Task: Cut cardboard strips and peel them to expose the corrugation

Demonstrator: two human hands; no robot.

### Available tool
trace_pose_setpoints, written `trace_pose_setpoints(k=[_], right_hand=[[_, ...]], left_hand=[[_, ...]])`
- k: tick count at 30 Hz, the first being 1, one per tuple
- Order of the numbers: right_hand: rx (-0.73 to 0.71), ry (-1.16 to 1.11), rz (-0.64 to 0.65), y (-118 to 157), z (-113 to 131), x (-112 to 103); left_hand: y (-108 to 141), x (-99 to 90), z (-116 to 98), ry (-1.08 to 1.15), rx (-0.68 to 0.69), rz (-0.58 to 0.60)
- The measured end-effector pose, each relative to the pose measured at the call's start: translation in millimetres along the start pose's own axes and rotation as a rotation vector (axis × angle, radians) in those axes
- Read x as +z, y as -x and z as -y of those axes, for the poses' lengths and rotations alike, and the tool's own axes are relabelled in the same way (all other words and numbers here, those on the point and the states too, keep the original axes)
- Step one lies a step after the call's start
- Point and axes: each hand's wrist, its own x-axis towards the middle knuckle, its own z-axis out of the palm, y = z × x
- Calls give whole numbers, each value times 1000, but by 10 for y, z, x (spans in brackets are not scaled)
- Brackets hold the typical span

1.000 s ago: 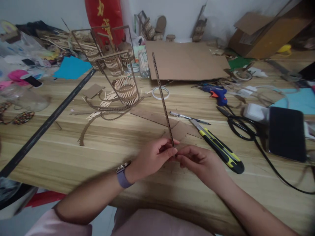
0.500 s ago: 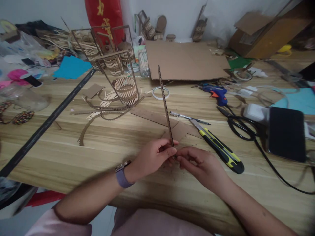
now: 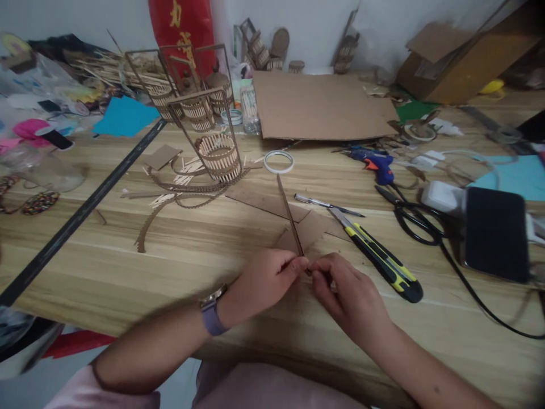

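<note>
A narrow cardboard strip [image 3: 290, 215] points away from me over the table, its near end pinched between my hands. My left hand [image 3: 266, 278], with a watch on its wrist, is closed on the strip, thumb against forefinger. Right beside it, my right hand [image 3: 347, 287] has thumb and fingertips closed at the strip's near end; the very tip is hidden by the fingers. Flat cardboard pieces [image 3: 313, 227] lie beyond the hands. To the right are a yellow and black utility knife [image 3: 378, 255] and a pen [image 3: 327, 204].
A small stick bucket with a tall cardboard handle [image 3: 219, 158] stands left of a tape ring [image 3: 279, 162], near curled cardboard strips [image 3: 149, 224]. At right are a blue glue gun [image 3: 378, 162], black scissors [image 3: 415, 218] and a phone [image 3: 494, 233]. A cardboard sheet [image 3: 323, 105] lies behind.
The cardboard strip has tipped down from nearly upright, so its far end sits lower and it looks shorter. Both hands stay together at its near end, with the fingers shifted slightly.
</note>
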Motion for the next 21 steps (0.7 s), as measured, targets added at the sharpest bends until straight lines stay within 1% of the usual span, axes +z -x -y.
trace_pose_setpoints(k=[2, 3, 5, 8, 12, 17, 21], right_hand=[[5, -17, -18, 1, 0, 3], [4, -24, -27, -1, 1, 1], [-4, -36, -35, -9, 1, -10], [-52, -67, -25, -36, -12, -42], [-89, -118, 33, -68, -46, -75], [-79, -109, 92, -59, -70, -72], [-69, -128, 114, -45, -77, -63]], left_hand=[[35, -13, -33, -238, 94, -85], [50, -19, -47, -300, 135, -108], [72, -27, -64, -364, 210, -96], [83, -32, -64, -450, 307, -29], [77, -28, -37, -557, 335, 3], [80, -4, -15, -596, 392, -7], [89, 22, -17, -643, 392, -4]])
